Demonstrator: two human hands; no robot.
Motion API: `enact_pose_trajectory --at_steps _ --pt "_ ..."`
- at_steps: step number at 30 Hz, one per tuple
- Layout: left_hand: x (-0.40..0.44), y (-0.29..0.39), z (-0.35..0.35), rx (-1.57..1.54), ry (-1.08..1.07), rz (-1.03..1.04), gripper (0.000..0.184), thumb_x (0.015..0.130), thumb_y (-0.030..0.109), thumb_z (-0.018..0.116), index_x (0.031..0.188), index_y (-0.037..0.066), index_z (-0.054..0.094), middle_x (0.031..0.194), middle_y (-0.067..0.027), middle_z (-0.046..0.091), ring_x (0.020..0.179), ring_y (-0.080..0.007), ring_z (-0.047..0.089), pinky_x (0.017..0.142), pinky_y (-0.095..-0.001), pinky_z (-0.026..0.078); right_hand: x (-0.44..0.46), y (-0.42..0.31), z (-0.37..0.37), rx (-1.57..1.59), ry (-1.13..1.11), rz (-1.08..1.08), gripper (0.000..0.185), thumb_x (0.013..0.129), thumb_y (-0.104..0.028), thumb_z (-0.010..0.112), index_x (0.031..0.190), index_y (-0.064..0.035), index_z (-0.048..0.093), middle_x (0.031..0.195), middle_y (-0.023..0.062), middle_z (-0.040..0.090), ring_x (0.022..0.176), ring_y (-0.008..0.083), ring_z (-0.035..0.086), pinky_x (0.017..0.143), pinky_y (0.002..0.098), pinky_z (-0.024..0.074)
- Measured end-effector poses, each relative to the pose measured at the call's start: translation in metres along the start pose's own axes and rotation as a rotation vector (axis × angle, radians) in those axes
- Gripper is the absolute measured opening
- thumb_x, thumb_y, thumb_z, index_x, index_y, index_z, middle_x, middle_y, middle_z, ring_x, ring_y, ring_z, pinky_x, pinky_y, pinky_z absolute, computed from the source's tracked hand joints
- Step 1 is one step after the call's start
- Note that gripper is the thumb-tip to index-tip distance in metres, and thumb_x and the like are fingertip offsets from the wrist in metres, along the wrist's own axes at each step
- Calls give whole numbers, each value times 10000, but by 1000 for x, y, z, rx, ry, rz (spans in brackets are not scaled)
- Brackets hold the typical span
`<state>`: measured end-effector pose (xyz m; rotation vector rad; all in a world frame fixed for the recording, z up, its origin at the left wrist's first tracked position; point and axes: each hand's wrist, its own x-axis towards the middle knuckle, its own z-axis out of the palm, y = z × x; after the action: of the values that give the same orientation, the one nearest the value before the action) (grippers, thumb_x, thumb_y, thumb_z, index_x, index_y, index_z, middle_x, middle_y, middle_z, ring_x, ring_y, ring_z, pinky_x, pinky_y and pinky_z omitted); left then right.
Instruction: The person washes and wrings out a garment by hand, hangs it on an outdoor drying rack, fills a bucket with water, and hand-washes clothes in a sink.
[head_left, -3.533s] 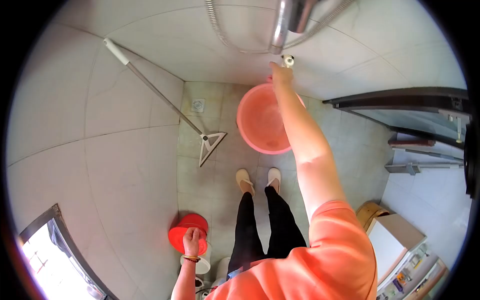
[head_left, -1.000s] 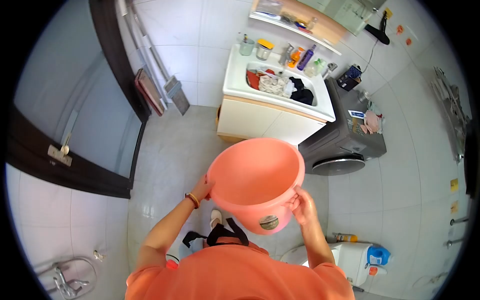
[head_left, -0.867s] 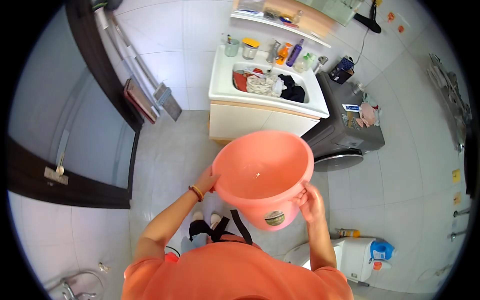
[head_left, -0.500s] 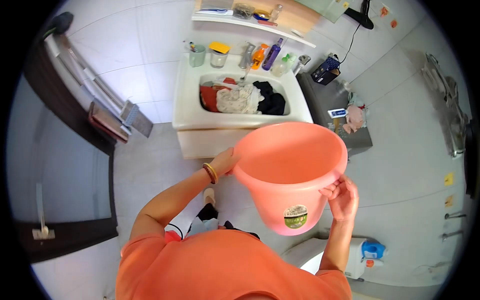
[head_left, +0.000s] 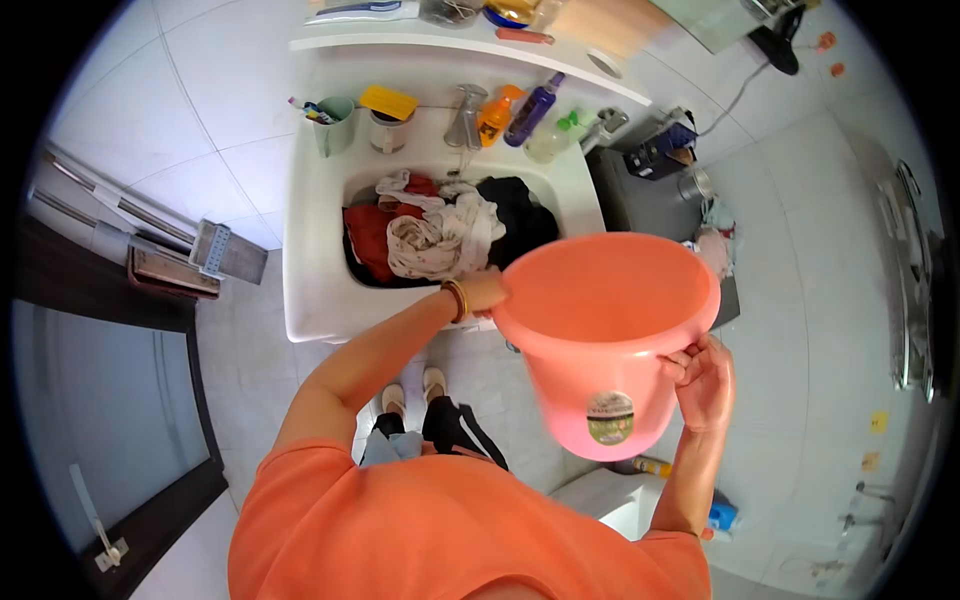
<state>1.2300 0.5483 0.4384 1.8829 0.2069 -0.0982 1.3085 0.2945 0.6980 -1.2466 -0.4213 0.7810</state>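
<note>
A large pink plastic bucket [head_left: 600, 370] hangs in the air between my hands, tilted so that its bare inside shows. My left hand [head_left: 483, 293] grips the rim on the left, close to the sink's front edge. On the right side, my right hand [head_left: 703, 385] has its fingers curled against the wall just under the rim. Beyond the bucket, the white sink [head_left: 312, 300] holds a heap of laundry: a red cloth [head_left: 367, 243], a white patterned cloth [head_left: 445, 245] and a black cloth [head_left: 527, 215].
Behind the basin stand a toothbrush cup [head_left: 337, 135], a yellow-lidded jar [head_left: 390, 130], the faucet [head_left: 467, 118] and several pump bottles. A shelf [head_left: 460, 42] juts out above. A dustpan [head_left: 228, 252] leans at left; a toilet [head_left: 620, 500] sits low right.
I have come nearer the sink, and the laundry looks larger. The bucket, held in both hands, has shifted slightly right in view.
</note>
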Motion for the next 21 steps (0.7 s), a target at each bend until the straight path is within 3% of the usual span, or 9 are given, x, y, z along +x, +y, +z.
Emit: enact_pose_trajectory --at_steps 3,5,6,9,12,15,18,21 --pt "6 9 -16 -37 -2 -14 334 775 221 498 910 -42 340 528 -107 509 381 -166 479 346 -277 377 32 -10 8 -39 -39 33 313 855 -189 416 1013 77 465 963 196 555 846 308 598 665 325 540" --pt "9 20 -18 -360 -43 -239 334 762 232 521 877 -36 359 533 -107 514 392 -167 485 354 -278 379 51 -17 13 -99 -38 109 304 855 -186 415 1000 75 472 945 193 564 840 307 599 649 313 540" --pt "16 12 -19 -284 -116 -234 324 746 262 543 788 -34 417 542 -105 523 412 -168 496 380 -286 391 61 -18 14 -128 -16 121 291 857 -184 412 982 69 485 909 182 579 824 292 605 629 291 542" --pt "40 -13 -12 -50 -73 -214 319 750 291 531 717 -19 463 541 -81 522 436 -165 508 408 -293 404 84 -24 12 -158 26 146 265 851 -172 436 958 64 495 883 171 589 791 259 615 602 269 541" --pt "49 -8 -22 91 -108 -206 312 782 305 492 706 1 491 551 -80 529 457 -168 518 428 -299 411 97 -27 18 -236 46 205 233 840 -151 468 936 59 498 857 167 593 744 224 622 582 254 539" --pt "69 -17 -23 14 -40 -257 409 794 376 450 764 -16 565 654 -148 582 463 -242 538 482 -349 445 109 -25 19 -277 73 195 214 830 -137 490 929 52 498 830 158 596 670 192 618 546 235 533" --pt "82 -28 -13 -385 53 -303 401 828 354 419 813 -20 562 728 -180 584 591 -257 581 585 -340 466 115 -22 -1 -283 119 176 205 835 -141 487 919 46 503 800 138 597 610 159 602 521 221 524" --pt "111 -66 1 -154 159 -251 322 831 295 441 851 -1 568 864 -174 573 801 -267 581 682 -354 457 110 -23 10 -353 145 201 219 836 -147 489 935 48 505 771 120 596 579 138 586 503 209 515"
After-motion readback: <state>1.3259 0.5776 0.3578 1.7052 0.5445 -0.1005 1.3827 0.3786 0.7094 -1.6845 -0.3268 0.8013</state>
